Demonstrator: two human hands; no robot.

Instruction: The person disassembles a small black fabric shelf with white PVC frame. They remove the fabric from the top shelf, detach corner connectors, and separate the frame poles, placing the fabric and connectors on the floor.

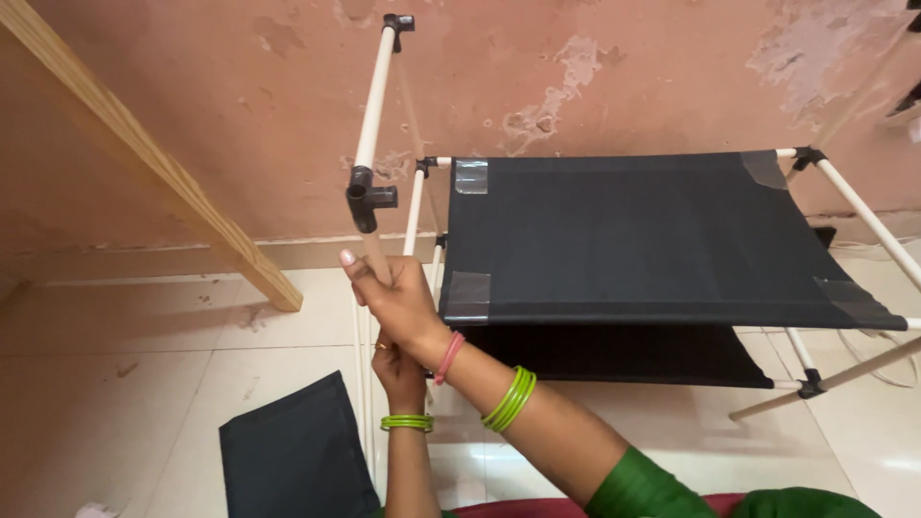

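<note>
Right hand (398, 297) and left hand (398, 369) both clamp the rack pole (372, 105); a hard twist could pop its black joint (365, 200) loose.

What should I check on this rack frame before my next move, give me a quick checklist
1. Right hand gripping the white upright pole: ok, fingers wrapped just below the black connector.
2. Left hand steadying the pole lower down: ok, though its grip is partly hidden.
3. Connector's side sockets free: ok, nothing plugged in.
4. Top black fabric shelf stretched flat: ok.
5. Loose black fabric panel out of the way: ok, lying on the floor.
6. Pole's bottom joint seated: cannot tell, hidden.
</note>
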